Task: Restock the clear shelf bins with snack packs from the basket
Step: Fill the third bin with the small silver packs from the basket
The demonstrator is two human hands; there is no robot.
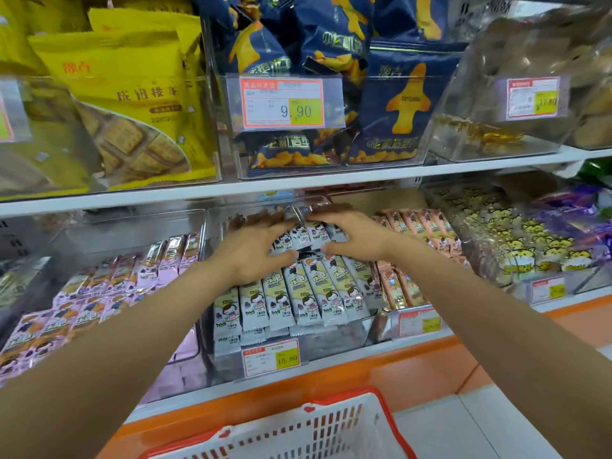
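Our left hand (255, 253) and right hand (356, 238) meet side by side in the middle bin (331, 346) on the lower shelf (331, 363), holding the snack packs (306, 235) of its far row. A near row (288, 301) lies before them. A left bin (132, 223) and a right bin (390, 323) flank it. The basket (390, 412) sits nearest us.

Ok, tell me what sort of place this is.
Most likely a shop's snack aisle: clear shelf bins packed with snack packs, printed price tags on the bin fronts, and a red-rimmed shopping basket below.

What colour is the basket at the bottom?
The basket is white with a red rim; head view.
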